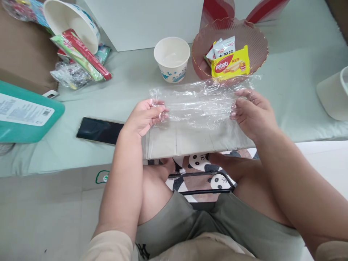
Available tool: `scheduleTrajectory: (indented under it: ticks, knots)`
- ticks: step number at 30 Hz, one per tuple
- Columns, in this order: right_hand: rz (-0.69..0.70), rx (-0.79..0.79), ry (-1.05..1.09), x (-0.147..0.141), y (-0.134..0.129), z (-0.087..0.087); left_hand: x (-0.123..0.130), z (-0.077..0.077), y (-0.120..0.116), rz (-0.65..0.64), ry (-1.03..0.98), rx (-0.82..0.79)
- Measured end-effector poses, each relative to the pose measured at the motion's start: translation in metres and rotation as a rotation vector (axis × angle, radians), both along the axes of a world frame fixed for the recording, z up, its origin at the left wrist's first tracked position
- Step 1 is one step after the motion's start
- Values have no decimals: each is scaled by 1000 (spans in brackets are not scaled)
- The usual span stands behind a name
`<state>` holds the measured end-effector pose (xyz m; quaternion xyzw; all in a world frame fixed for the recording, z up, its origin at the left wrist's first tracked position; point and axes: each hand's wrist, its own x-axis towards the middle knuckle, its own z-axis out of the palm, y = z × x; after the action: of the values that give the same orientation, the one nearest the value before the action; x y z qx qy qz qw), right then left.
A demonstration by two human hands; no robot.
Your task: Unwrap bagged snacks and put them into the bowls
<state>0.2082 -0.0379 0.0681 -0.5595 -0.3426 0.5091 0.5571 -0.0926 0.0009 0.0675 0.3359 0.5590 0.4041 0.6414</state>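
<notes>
A crinkled sheet of clear plastic film (198, 105), perhaps a bag, is stretched level between my hands above the front of the table. My left hand (146, 114) pinches its left end between thumb and fingers. At the other end my right hand (252, 112) grips it, fingers curled round the edge. Just behind the plastic stands a white paper cup (172, 59) with blue print. A pink ribbed bowl (258, 43) with a gold rim is at the back right. In it lie a yellow Nabati wafer packet (231, 65) and pale wrapped snacks (224, 47).
A black phone (100, 130) lies left of my left arm. Further left are a green container (27, 112), wrapped snack sticks (81, 54) and a tipped paper tub (73, 25). A white cup (334, 94) stands at the right. A white box (146, 21) borders the back.
</notes>
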Motion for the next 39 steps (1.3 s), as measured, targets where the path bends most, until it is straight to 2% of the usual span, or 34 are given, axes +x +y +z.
scheduleTrajectory:
  ticks: [5, 7, 14, 17, 20, 24, 27, 29, 33, 35, 39]
  knots:
    - [141, -112, -87, 2, -2, -1, 2, -1, 0, 65, 144, 61]
    - [157, -115, -136, 4, -2, -3, 0, -1, 1, 71, 174, 82]
    - [71, 58, -3, 7, 1, -1, -7, 3, 3, 107, -44, 132]
    - [57, 86, 21, 10, 2, 1, -9, 4, 4, 102, -100, 135]
    - [35, 65, 7, 11, 2, -1, -7, 2, 5, 106, -71, 139]
    - [7, -25, -227, 9, 0, -6, -2, -4, 3, 100, 19, 232]
    - [81, -45, -394, 8, -3, -7, 2, -9, 4, 100, 55, 267]
    - [128, -73, -447, 8, -4, -4, 2, -12, 7, 149, 75, 286]
    - [308, -166, -581, 8, -6, 4, 0, -12, 13, 257, 89, 263]
    - [316, -168, -550, 9, -6, 5, -2, -10, 11, 233, 73, 209]
    - [243, -155, -320, 11, -4, -2, -4, -2, 5, 50, 67, 80]
